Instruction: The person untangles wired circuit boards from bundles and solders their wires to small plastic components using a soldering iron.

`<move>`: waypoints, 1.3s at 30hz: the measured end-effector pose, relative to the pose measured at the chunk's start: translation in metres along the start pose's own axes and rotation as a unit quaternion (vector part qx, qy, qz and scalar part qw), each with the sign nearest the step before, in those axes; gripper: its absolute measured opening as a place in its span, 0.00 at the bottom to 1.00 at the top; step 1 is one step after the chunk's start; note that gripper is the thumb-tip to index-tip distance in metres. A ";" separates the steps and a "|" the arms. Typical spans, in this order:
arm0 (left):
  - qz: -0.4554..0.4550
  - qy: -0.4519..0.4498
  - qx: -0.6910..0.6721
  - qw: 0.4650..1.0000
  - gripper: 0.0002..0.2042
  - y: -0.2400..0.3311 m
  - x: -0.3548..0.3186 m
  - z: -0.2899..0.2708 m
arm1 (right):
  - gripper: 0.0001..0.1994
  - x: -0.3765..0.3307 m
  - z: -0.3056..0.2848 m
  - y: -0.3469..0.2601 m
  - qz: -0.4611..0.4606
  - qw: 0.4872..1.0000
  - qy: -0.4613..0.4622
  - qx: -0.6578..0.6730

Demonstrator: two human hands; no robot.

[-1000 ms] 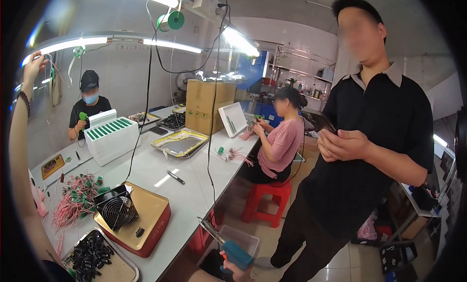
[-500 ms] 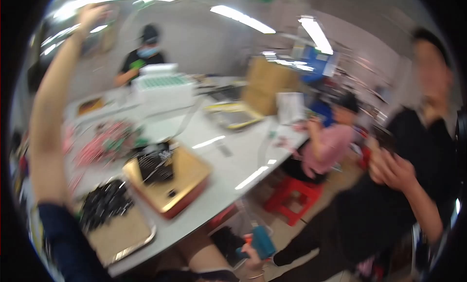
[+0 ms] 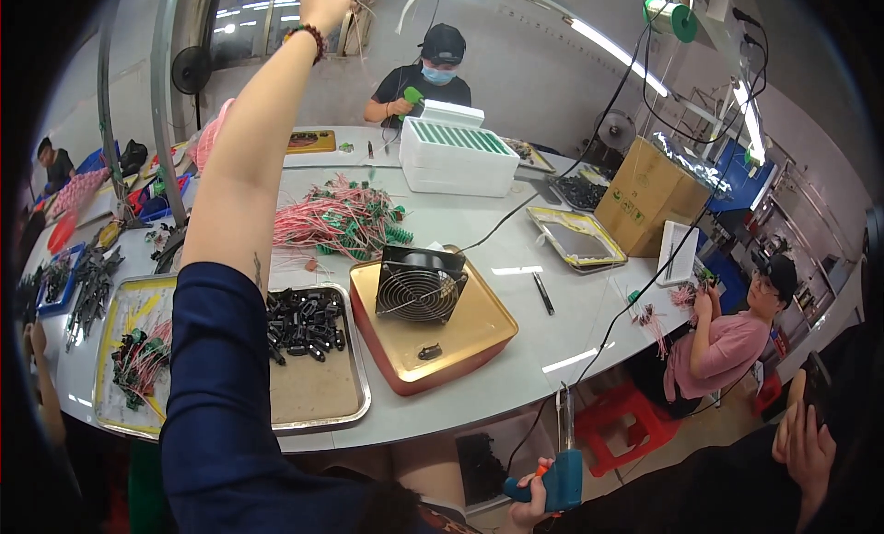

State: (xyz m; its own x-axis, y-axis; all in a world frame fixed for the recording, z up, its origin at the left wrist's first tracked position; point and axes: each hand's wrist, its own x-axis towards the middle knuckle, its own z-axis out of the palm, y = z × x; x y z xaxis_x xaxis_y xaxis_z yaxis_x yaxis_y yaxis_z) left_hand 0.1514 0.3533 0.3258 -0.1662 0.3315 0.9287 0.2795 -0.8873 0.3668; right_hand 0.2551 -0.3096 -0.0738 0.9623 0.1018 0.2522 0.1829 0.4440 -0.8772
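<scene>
My left arm reaches up across the view, and my left hand point(image 3: 324, 9) is at the top edge, fingers pinched. Thin pale wires point(image 3: 362, 11) hang from those fingers; whatever is at their ends is unclear. Low at the table's front edge, my right hand point(image 3: 528, 508) grips a teal soldering gun point(image 3: 564, 480) with an orange trigger, its metal tip pointing upward. On the table, a black fan point(image 3: 419, 293) and a small black part point(image 3: 430, 352) rest on an upturned gold tin point(image 3: 460, 350). Left of it, black parts point(image 3: 311, 322) fill the back of a metal tray point(image 3: 318, 398).
Red-and-green wire bundles point(image 3: 336, 216) lie behind the fan. Farther back stand a white foam box point(image 3: 456, 170) and a cardboard carton point(image 3: 649, 193). Co-workers sit across the table and at right; another person holds a phone point(image 3: 814, 387). A black cable point(image 3: 619, 322) hangs across the right side.
The view has turned and shifted, bringing more of the left side into sight. My left hand stays raised, now nearer the middle; my right hand still holds the soldering gun.
</scene>
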 end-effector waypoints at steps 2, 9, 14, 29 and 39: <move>-0.053 -0.211 0.067 0.974 0.09 -0.003 0.002 -0.002 | 0.22 0.001 -0.004 0.001 0.002 1.000 -0.001 -0.004; -0.104 -0.348 0.106 0.926 0.10 0.012 -0.008 -0.016 | 0.22 -0.001 -0.011 0.013 -0.003 1.000 0.013 -0.003; -0.003 -0.186 0.149 0.971 0.08 0.008 0.000 -0.015 | 0.21 -0.002 -0.016 0.016 -0.003 1.000 0.023 -0.005; -0.175 -0.366 -0.002 0.914 0.10 -0.059 -0.081 -0.039 | 0.25 0.003 -0.007 0.009 0.025 0.999 -0.026 0.027; -0.114 -0.486 0.220 0.838 0.20 -0.123 -0.290 -0.092 | 0.23 0.004 0.013 0.011 0.020 0.993 -0.118 -0.013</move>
State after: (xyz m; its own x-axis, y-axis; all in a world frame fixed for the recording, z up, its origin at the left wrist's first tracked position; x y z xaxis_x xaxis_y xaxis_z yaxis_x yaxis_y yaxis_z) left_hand 0.0779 0.3368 0.0064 0.5268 0.7708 0.3583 0.7026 -0.6321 0.3267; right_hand 0.2578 -0.2927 -0.0770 0.8955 0.3261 0.3030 0.1540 0.4117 -0.8982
